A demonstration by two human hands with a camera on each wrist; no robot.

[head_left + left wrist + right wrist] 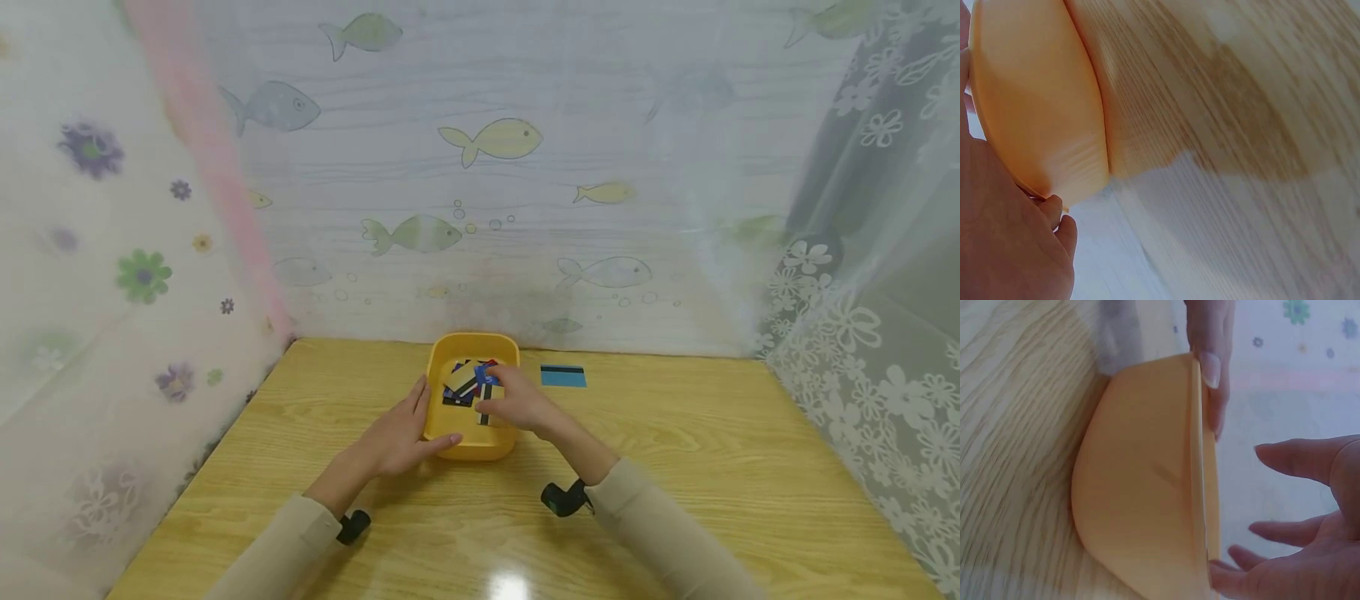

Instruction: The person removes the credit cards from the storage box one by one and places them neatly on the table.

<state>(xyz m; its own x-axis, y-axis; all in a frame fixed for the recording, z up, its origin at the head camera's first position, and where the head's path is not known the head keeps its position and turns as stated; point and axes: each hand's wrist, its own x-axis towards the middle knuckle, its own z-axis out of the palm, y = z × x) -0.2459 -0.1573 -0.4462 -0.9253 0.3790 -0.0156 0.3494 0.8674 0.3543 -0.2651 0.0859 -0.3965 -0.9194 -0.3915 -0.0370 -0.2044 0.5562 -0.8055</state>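
Note:
A yellow plastic tub (459, 442) stands on the table, with several cards inside, among them a gold one (463, 379) and a white one (485, 417) with a black stripe. My left hand (397, 437) holds the tub at its left near corner, thumb over the near rim and fingers along the left side. Above the cards hovers my right hand (521, 404). Its thumb and fingers stand apart in the right wrist view, with no card visible between them. In the head view it partly covers the cards.
A light blue card (563, 376) with a dark stripe lies on the wooden table (675, 475), right of the tub. Behind the table hangs a fish-patterned curtain (517, 250). Flowered curtains hang at both sides. A dark wrist-worn device (564, 498) juts below the right wrist.

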